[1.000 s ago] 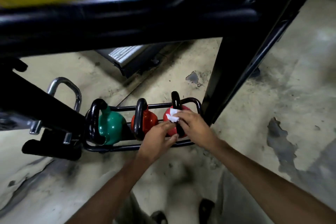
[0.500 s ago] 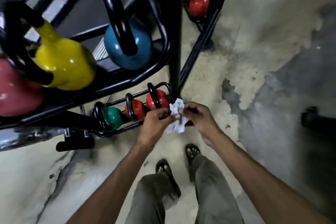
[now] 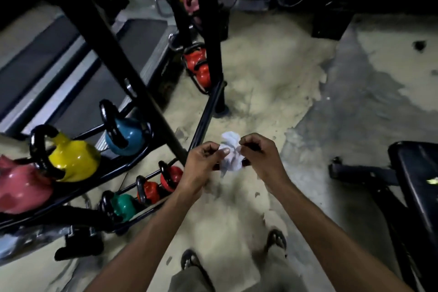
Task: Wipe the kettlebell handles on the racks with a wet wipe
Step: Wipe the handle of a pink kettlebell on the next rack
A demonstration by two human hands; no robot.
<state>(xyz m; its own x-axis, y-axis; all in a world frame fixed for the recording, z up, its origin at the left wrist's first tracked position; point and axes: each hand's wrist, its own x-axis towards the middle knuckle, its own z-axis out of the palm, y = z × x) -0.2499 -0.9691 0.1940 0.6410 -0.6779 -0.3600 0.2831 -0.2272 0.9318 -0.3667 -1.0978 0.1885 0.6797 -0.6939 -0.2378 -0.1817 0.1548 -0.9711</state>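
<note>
1. You are holding the wet wipe (image 3: 230, 155) between both hands in open air above the floor (image 3: 272, 73), clear of every rack. Your left hand (image 3: 203, 161) is pinching its left edge between thumb and curled fingers. Your right hand (image 3: 258, 156) is pinching the right edge the same way, so the sheet is bunching up between them.
2. The near rack (image 3: 142, 92) is standing to your left. Its upper tier is carrying the blue kettlebell (image 3: 128, 136), the yellow kettlebell (image 3: 73, 159) and the pink kettlebell (image 3: 21, 187). Its lower tier is carrying the green kettlebell (image 3: 123, 206), the orange kettlebell (image 3: 151, 191) and the red kettlebell (image 3: 174, 176).
3. Every one of those handles is lying to the left of the wipe and lower than it, so your left hand is sitting nearer to them. The red kettlebell, just beside your left wrist, is looking like the closest.
4. The black handle loops are standing up from the bells, seen almost edge on and slanting from far-left to near-right. The wipe will probably be wrapping across that line, not along it.
5. The far rack (image 3: 208, 19) is standing ahead, well apart from your hands, with more red bells low on it.
6. You are likely refolding the wipe between handles; which handles are already clean, I cannot tell.
7. A black bench (image 3: 414, 185) is sitting to your right.
</note>
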